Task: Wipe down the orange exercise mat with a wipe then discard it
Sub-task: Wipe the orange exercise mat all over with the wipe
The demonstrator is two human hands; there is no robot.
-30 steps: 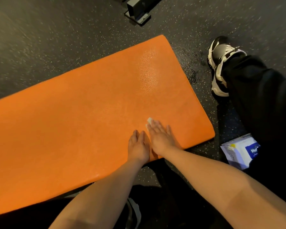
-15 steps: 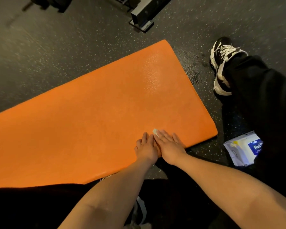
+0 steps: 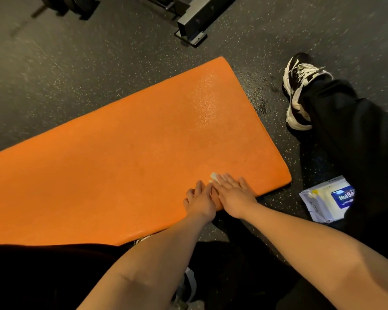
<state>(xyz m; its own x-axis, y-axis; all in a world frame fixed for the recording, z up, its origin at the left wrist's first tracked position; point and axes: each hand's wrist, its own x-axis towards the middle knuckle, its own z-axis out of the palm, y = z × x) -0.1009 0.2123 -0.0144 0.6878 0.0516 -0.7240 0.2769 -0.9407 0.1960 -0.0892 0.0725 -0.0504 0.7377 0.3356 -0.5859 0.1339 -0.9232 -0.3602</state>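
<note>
The orange exercise mat (image 3: 126,157) lies on the dark speckled floor, running from the lower left to the upper right. My right hand (image 3: 232,194) lies flat near the mat's near right edge, pressing a white wipe (image 3: 214,176) whose corner peeks out beyond the fingertips. My left hand (image 3: 199,201) rests flat on the mat right beside it, the two hands touching. Most of the wipe is hidden under the right hand.
A white and blue pack of wipes (image 3: 325,201) lies on the floor right of the mat, partly under my black trouser leg (image 3: 354,139). A black and white sneaker (image 3: 299,90) is beyond it. Dark metal equipment feet (image 3: 193,25) stand at the back.
Both hands have slid back toward me along the mat's near edge, staying side by side on the wipe. My view has tilted so that more floor shows at the back.
</note>
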